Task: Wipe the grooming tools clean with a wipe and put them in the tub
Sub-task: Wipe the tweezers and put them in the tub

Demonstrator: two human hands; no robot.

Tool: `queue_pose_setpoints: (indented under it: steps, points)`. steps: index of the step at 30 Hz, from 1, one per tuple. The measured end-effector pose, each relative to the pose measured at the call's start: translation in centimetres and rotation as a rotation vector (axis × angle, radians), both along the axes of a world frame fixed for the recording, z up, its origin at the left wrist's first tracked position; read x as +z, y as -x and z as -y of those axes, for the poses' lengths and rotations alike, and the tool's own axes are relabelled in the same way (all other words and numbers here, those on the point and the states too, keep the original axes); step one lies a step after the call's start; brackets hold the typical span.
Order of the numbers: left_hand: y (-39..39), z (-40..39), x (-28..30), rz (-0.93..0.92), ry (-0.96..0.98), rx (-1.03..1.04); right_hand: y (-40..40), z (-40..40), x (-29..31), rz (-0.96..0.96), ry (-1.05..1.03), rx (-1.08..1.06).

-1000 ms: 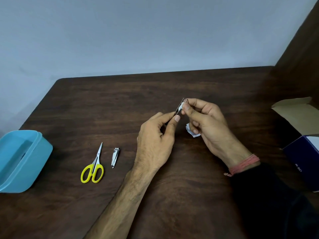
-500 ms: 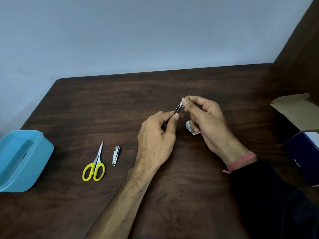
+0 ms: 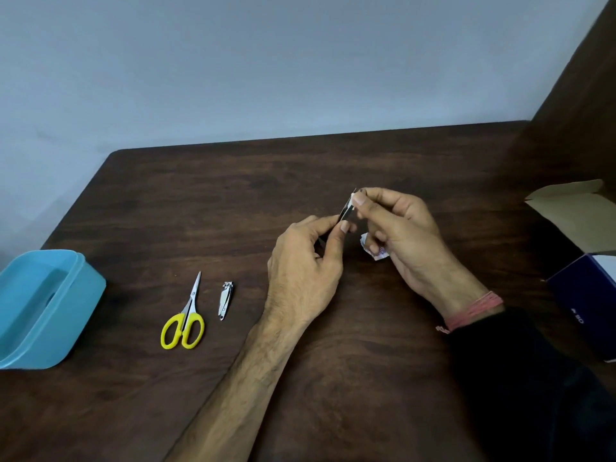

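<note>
Left hand (image 3: 301, 268) pinching the slim tool (image 3: 346, 211), right hand (image 3: 400, 228) pinching wipe (image 3: 352, 199) at its tip.

At your far right edge: dark blue box (image 3: 583, 305) w/ open brown cardboard flap (image 3: 573, 215), resting on dark wood table (image 3: 233, 201). Plain grey-blue wall (image 3: 266, 68) behind table.

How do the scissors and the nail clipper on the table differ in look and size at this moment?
The scissors have bright yellow handle loops, while the nail clipper is bare metal all over. The scissors are clearly longer than the nail clipper, reaching both farther up and nearer down the table. The scissors taper to a fine point; the nail clipper is a stubby bar. Both lie flat, side by side and apart, lengthwise away from the person, untouched by either hand.
</note>
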State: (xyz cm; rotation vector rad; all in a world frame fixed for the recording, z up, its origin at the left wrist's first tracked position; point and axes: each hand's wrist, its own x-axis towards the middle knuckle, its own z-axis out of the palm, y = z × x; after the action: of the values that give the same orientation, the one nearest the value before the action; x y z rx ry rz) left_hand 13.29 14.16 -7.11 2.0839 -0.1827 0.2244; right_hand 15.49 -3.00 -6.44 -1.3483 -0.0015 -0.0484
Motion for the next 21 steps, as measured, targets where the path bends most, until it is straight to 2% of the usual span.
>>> queue_pose_setpoints:
  steps: [3,10,17,21]
  points:
    - [-0.02,-0.14,0.00,0.004,0.010,0.002,0.01,-0.23,-0.07,0.061,0.119,0.016]
    - [-0.08,-0.08,0.04,-0.011,0.051,0.010,0.14,0.24,-0.25,0.054,0.208,0.054]
    - [-0.17,-0.11,-0.23,0.004,0.002,0.014,-0.16,0.19,-0.30,-0.009,0.018,-0.034]
    - [-0.17,-0.22,-0.27,0.000,-0.010,0.020,-0.05,0.16,-0.24,0.041,0.155,0.016]
